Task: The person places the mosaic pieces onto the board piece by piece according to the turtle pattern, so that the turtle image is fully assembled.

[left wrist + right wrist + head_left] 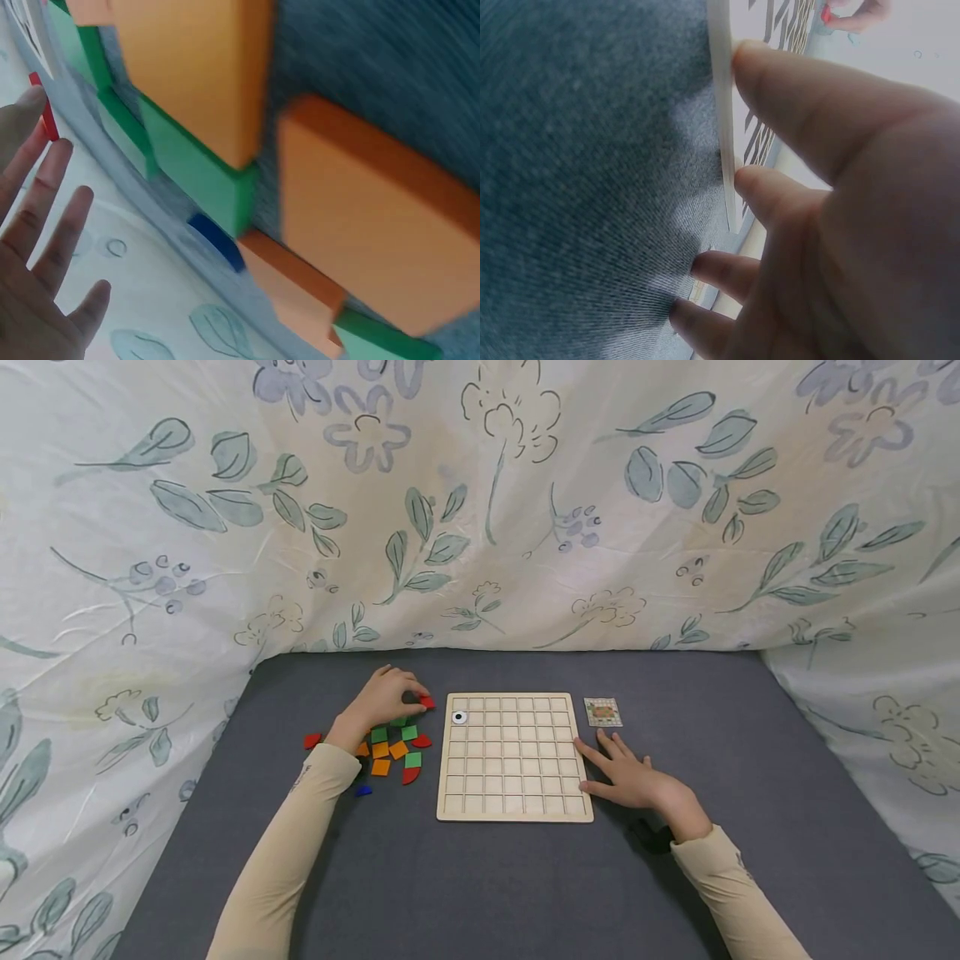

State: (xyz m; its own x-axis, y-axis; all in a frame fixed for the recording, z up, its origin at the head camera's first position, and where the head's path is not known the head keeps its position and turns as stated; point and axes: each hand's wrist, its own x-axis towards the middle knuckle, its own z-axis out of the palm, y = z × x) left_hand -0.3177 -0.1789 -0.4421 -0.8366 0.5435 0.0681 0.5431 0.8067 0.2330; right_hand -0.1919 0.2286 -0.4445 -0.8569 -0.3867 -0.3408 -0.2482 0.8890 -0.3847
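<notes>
Pinching a red piece in the left hand and resting the loosely spread right hand against the gridded board between both, apparently at the piece-picking step, next probably calling for a carry toward the right hand, onto that board.

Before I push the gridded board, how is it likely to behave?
The gridded board lies flat and looks thin, so it should slide rather than tip. It looks wooden, so probably stiff. The right hand touching its edge might resist.
</notes>
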